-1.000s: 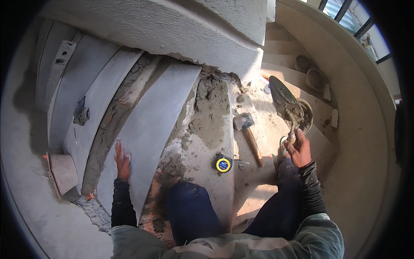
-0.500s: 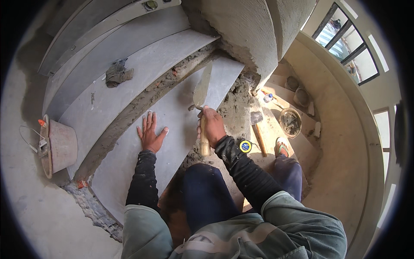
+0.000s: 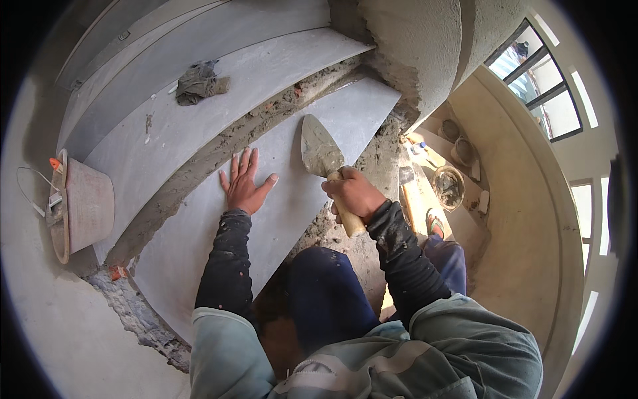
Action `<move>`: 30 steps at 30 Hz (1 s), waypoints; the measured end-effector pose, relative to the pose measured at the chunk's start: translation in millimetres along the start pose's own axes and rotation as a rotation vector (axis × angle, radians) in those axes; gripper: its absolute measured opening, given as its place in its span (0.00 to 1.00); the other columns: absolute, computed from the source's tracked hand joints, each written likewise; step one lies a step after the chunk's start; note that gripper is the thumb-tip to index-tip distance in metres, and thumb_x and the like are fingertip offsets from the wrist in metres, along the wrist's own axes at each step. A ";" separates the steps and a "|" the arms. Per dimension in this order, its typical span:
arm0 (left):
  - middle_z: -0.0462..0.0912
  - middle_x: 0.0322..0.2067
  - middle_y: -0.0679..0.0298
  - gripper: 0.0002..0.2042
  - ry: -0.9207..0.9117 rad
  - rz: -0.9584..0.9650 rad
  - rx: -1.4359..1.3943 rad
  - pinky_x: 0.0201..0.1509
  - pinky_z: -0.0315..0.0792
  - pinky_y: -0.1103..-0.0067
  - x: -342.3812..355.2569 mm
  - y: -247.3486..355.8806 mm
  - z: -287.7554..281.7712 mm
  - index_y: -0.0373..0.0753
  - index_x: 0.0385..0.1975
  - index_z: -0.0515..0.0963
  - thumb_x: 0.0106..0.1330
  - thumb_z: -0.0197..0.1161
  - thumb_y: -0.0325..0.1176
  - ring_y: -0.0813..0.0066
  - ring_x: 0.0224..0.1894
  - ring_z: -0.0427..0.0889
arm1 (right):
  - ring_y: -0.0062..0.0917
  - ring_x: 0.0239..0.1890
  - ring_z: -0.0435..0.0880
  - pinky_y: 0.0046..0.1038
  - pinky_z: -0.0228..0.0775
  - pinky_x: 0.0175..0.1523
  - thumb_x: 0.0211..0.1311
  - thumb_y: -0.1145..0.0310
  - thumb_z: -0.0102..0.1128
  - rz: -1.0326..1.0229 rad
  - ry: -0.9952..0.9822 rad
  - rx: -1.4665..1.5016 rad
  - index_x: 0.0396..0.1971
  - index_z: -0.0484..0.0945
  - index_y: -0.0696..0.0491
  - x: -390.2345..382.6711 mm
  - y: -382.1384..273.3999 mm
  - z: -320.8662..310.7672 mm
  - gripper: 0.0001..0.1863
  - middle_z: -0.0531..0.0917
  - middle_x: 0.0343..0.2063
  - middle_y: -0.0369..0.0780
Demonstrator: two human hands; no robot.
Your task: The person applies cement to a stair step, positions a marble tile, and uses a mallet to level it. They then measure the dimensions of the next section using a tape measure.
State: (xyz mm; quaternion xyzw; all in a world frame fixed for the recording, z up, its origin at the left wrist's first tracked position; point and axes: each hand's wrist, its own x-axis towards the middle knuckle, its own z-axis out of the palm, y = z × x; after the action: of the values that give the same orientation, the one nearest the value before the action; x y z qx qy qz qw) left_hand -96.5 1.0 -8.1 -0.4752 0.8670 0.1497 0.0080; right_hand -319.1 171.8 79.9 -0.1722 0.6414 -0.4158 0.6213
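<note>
Right grip (image 3: 357, 196): clamped on the trowel (image 3: 320, 147), fingers wrapped round the wooden handle near the blade, butt of the handle sticking out below the fist. Blade points up and slightly left over the grey slab (image 3: 286, 213); can't tell if it touches. Left grip (image 3: 244, 189): holds nothing, hand flat, palm down on the slab, fingers a bit apart, thumb out toward the trowel. Slab lies slantwise in front of the person, just beside a rough mortar strip (image 3: 219, 156). Dark crumpled cloth (image 3: 196, 83) on the next step beyond the strip. Pale bucket (image 3: 92, 203) at far left, tilted, well apart from both hands.
</note>
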 end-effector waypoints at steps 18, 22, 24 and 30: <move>0.46 0.79 0.69 0.44 -0.002 -0.024 0.025 0.79 0.25 0.48 -2.7 -2.8 -4.2 0.59 0.79 0.48 0.66 0.55 0.67 0.62 0.81 0.37 | 0.52 0.49 0.85 0.40 0.78 0.56 0.54 0.70 0.54 -0.485 0.579 -1.306 0.33 0.82 0.67 100.6 -39.5 -82.2 0.15 0.84 0.40 0.61; 0.47 0.79 0.70 0.45 0.008 -0.003 0.030 0.79 0.27 0.46 0.2 1.8 1.6 0.58 0.78 0.49 0.64 0.53 0.71 0.64 0.81 0.38 | 0.54 0.45 0.86 0.40 0.79 0.54 0.52 0.70 0.55 -0.453 0.495 -1.299 0.34 0.81 0.69 91.6 -29.4 -64.6 0.16 0.85 0.38 0.61; 0.47 0.79 0.71 0.45 0.024 -0.009 0.025 0.79 0.27 0.46 1.4 -3.9 4.1 0.58 0.79 0.49 0.64 0.53 0.71 0.64 0.81 0.38 | 0.54 0.47 0.84 0.40 0.78 0.56 0.52 0.70 0.55 -0.444 0.455 -1.239 0.35 0.81 0.70 70.0 -30.3 -34.0 0.17 0.84 0.40 0.62; 0.49 0.79 0.71 0.41 0.041 0.038 -0.044 0.78 0.24 0.46 7.9 -10.2 11.4 0.56 0.78 0.51 0.69 0.48 0.68 0.63 0.81 0.39 | 0.54 0.45 0.84 0.41 0.76 0.55 0.54 0.67 0.53 -0.476 0.309 -1.226 0.29 0.84 0.66 51.9 -9.5 13.3 0.16 0.84 0.40 0.62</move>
State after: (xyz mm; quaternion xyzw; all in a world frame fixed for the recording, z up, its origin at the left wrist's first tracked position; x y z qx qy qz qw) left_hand -93.9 -7.6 -22.9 -0.4618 0.8723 0.1593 -0.0229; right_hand -318.2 123.6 54.6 -0.5688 0.7874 -0.1221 0.2041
